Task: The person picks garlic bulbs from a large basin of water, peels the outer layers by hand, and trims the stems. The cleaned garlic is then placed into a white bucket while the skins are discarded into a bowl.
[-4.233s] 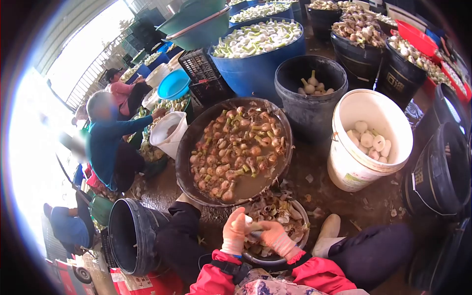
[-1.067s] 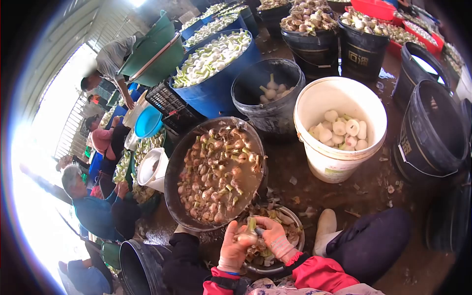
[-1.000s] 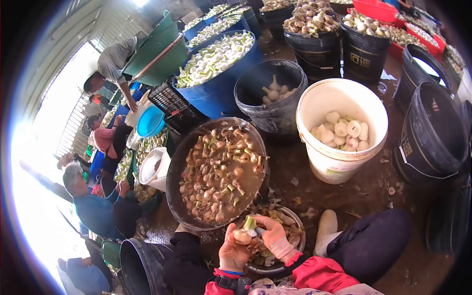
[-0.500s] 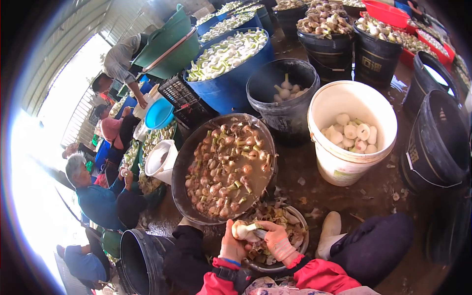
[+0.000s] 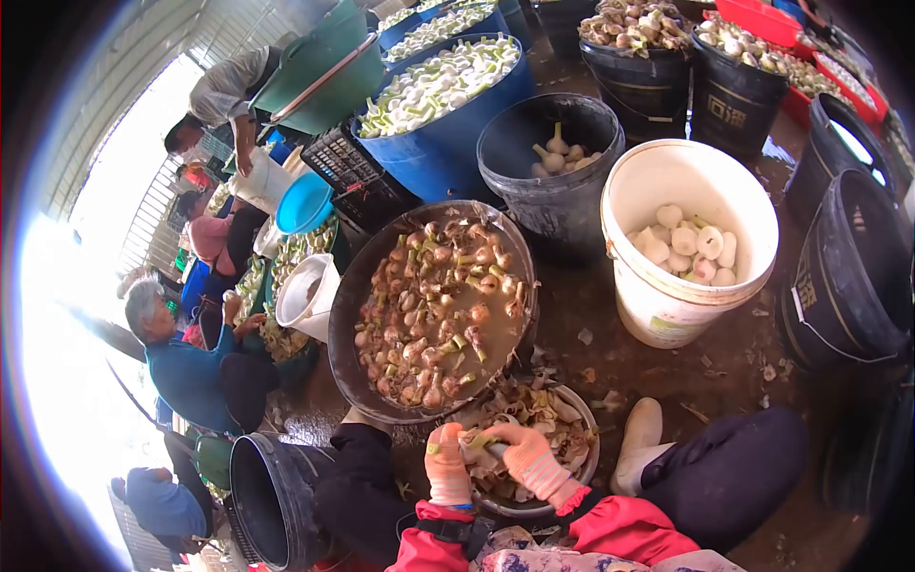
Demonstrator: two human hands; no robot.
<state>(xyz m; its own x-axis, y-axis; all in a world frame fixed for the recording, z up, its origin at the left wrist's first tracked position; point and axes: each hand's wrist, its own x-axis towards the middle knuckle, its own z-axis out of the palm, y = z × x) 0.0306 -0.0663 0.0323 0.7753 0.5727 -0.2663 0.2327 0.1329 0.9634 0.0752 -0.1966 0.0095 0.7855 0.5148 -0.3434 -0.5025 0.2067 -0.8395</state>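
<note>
My left hand (image 5: 446, 467), in an orange and white glove, is closed round a garlic bulb, mostly hidden by the fingers. My right hand (image 5: 534, 462), gloved alike, grips what looks like a small knife (image 5: 496, 448), its short grey part pointing towards the left hand. Both hands are close together over a bowl (image 5: 593, 458) heaped with garlic peelings (image 5: 548, 419). Just beyond, a wide dark basin (image 5: 335, 329) holds unpeeled garlic bulbs (image 5: 419, 315) in murky water. To the right stands a white bucket (image 5: 658, 310) with peeled garlic bulbs (image 5: 691, 243) in it.
A black bucket (image 5: 534, 205) with a few bulbs stands behind the basin. Blue tubs (image 5: 438, 153) of trimmed garlic are at the back. Dark buckets (image 5: 848, 305) line the right side, and another (image 5: 272, 496) is by my left leg. Several people work at the left.
The bulb, plainly visible before with its green stem, is now mostly covered by my left hand, which has turned. The view has shifted slightly. A person at the left back has moved a white bucket.
</note>
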